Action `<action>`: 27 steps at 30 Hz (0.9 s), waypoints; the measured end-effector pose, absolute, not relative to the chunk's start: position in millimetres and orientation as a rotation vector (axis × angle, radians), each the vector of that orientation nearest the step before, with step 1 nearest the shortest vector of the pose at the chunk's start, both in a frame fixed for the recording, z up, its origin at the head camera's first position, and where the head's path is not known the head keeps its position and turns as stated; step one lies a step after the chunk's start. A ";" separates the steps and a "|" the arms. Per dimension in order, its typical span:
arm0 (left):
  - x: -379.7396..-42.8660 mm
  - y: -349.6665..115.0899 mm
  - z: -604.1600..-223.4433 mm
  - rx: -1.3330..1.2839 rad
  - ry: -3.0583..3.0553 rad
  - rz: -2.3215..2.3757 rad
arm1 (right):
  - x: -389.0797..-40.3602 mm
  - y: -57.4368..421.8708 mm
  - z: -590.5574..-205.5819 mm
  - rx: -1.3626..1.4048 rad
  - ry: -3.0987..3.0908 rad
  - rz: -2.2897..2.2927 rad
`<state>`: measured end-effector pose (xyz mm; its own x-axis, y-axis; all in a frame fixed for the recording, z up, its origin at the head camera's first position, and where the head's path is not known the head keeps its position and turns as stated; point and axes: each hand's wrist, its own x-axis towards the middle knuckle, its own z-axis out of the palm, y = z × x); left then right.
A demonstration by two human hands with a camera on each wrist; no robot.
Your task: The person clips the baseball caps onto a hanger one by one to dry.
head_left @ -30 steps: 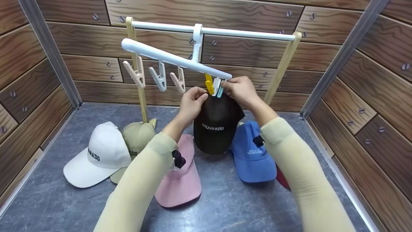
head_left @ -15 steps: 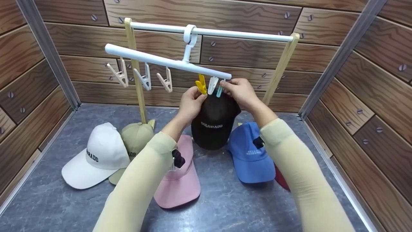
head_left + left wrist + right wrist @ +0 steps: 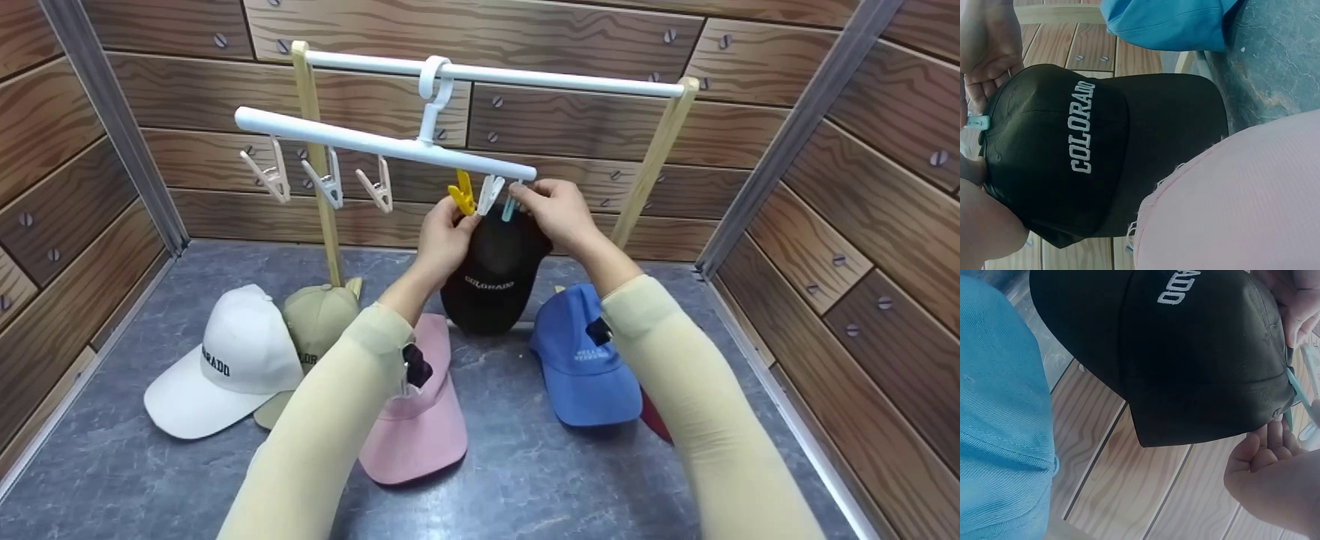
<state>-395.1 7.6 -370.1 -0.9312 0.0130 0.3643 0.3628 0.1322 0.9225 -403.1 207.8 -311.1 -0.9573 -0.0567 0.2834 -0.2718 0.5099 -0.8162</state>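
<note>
A black cap (image 3: 491,270) with white COLORADO lettering hangs brim down below the right end of a white clip hanger (image 3: 386,145). My left hand (image 3: 444,238) pinches the cap's upper edge, beside a yellow clip (image 3: 462,193) and a white clip (image 3: 490,195). With thumb and fingers my right hand (image 3: 561,214) grips the teal clip (image 3: 509,204) at the hanger's end. In the right wrist view, that teal clip (image 3: 1297,391) straddles the edge of the cap (image 3: 1202,365). Part of the clip is hidden by my fingers.
The hanger hooks over a white rod (image 3: 555,76) on wooden posts. Three pale clips, one of them a blue clip (image 3: 324,180), hang at its left. A white cap (image 3: 240,345), olive cap (image 3: 322,315), pink cap (image 3: 420,442), blue cap (image 3: 589,375) and red cap (image 3: 655,416) lie around.
The hanger has slid left along the rod, its clips shifting with it. The black cap has moved a little up and left and tilted. Both hands keep their hold, drifting slightly left.
</note>
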 end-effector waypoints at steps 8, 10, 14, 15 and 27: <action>-396.6 6.7 -369.5 -0.337 -2.107 -1.836 | -406.3 201.4 -306.6 0.304 -2.552 1.300; -396.5 6.6 -369.3 -0.333 -2.105 -1.818 | -407.5 200.3 -306.0 0.309 -2.550 1.275; -397.0 6.7 -369.0 -0.336 -2.113 -1.780 | -409.4 198.7 -306.8 0.303 -2.540 1.256; -397.1 6.6 -368.9 -0.337 -2.113 -1.773 | -410.0 198.5 -307.5 0.302 -2.537 1.253; -396.8 5.5 -368.5 -0.279 -2.147 -1.792 | -412.3 196.9 -312.0 0.302 -2.535 1.240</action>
